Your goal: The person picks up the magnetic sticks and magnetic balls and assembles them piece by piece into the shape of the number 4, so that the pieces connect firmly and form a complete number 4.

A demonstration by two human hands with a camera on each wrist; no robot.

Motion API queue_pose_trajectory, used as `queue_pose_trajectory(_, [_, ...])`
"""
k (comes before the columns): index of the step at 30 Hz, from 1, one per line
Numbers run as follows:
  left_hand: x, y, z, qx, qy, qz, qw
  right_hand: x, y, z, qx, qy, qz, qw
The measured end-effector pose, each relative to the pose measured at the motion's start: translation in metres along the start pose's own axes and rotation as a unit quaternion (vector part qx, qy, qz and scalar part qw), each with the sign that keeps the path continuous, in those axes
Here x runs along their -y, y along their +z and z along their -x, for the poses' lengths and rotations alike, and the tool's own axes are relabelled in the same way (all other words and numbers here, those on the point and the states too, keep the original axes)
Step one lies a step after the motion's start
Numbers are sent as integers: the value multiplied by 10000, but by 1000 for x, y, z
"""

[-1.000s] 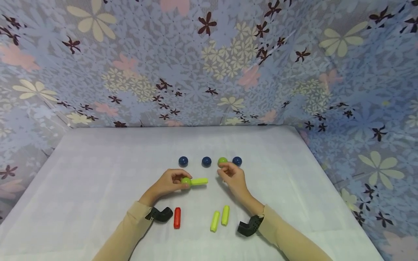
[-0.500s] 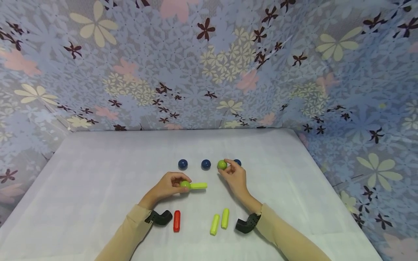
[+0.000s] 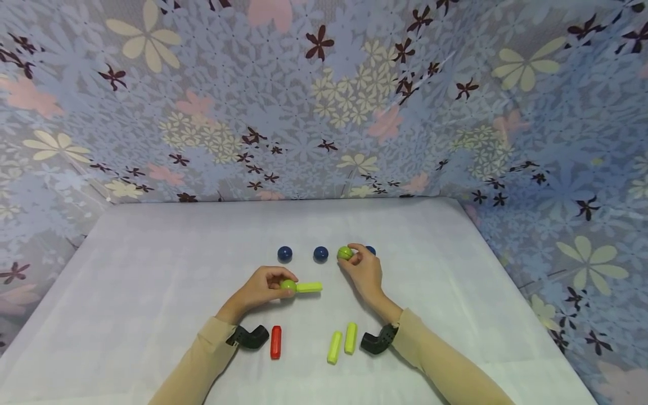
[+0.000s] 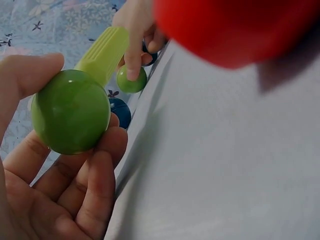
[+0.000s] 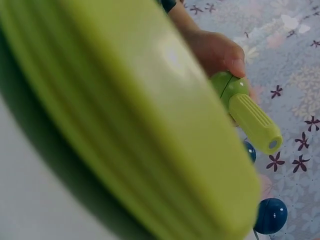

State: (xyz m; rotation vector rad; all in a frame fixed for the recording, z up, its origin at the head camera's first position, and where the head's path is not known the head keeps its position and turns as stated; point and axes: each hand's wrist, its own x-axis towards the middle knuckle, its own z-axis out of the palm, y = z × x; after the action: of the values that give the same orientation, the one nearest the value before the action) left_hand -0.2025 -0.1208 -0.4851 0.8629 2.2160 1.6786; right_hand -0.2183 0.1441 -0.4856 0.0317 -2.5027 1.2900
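Note:
My left hand (image 3: 259, 291) pinches a green ball (image 3: 288, 285) between thumb and fingers. A yellow-green ribbed stick (image 3: 310, 287) juts from that ball to the right, its end against it. In the right wrist view, the stick's free end (image 5: 273, 143) has a small round grey spot. My right hand (image 3: 368, 277) grips a second green ball (image 3: 345, 253) in the back row, thumb and forefinger on either side. Left of it is a dark blue ball (image 3: 321, 253). Another blue ball (image 3: 371, 250) is partly hidden behind the right hand's fingers.
A third blue ball (image 3: 285, 253) sits at the left of the row. A red stick (image 3: 275, 342) lies near the left wrist. Two yellow-green sticks (image 3: 334, 347) lie near the right wrist. Floral cloth (image 3: 283, 112) stands behind the white tabletop (image 3: 167, 242).
My right hand's fingers have closed around the second green ball, beside which they hovered a second ago. The left hand keeps the ball and stick in place.

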Motion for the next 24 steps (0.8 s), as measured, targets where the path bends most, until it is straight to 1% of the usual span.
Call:
queue_pose_trajectory(6, [-3, 0, 0, -59, -74, -22, 10000, 1, -1, 3, 63, -79, -97, 9999])
queue_pose_trajectory(12, [0, 1, -1, -74, -102, 62, 9999, -3, -5, 8, 229, -60, -173, 9996])
queue_pose_trajectory(19, [0, 3, -1, -52, -150, 125, 9998, -3, -12, 19, 410, 32, -625, 9972])
queue_pose_trajectory(24, [-2, 1, 0, -81, -183, 32, 9998, -3, -13, 24, 508, 90, -964, 9940])
